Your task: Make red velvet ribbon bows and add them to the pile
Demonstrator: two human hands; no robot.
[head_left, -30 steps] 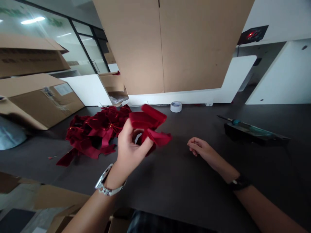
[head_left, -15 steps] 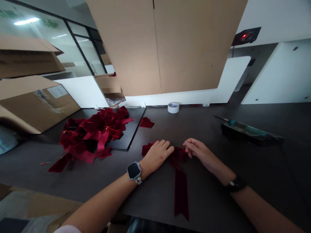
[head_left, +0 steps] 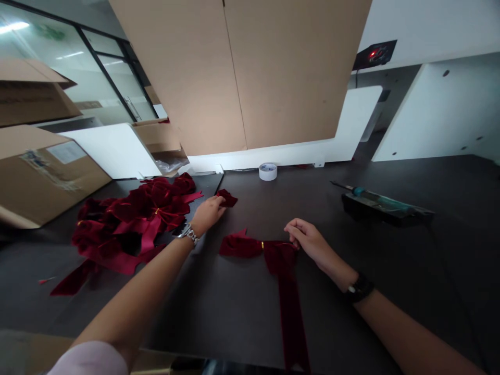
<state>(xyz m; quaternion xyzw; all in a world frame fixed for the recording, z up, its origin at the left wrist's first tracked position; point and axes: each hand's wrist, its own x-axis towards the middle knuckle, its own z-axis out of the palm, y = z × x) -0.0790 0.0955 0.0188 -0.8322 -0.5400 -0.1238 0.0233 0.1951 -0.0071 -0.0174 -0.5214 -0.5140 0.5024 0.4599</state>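
Note:
A dark red velvet bow (head_left: pixel 255 249) lies flat on the dark table (head_left: pixel 351 250), its long tail (head_left: pixel 291 317) running toward me. My right hand (head_left: pixel 307 240) rests at the bow's right loop, fingers curled and touching the fabric. My left hand (head_left: pixel 209 212) reaches forward and left to a small red velvet piece (head_left: pixel 226 198), fingertips on it. A heap of finished red bows (head_left: pixel 128 224) lies just left of that hand.
A roll of white tape (head_left: pixel 267 171) sits at the table's back edge. A teal-handled tool on a black stand (head_left: pixel 380 205) lies at the right. Cardboard boxes (head_left: pixel 42 166) stand at the left, a tall cardboard panel (head_left: pixel 242 73) behind.
My left hand laid the bow on the table, pressed it flat, then reached forward-left to the small red piece. My right hand moved to the bow's right loop.

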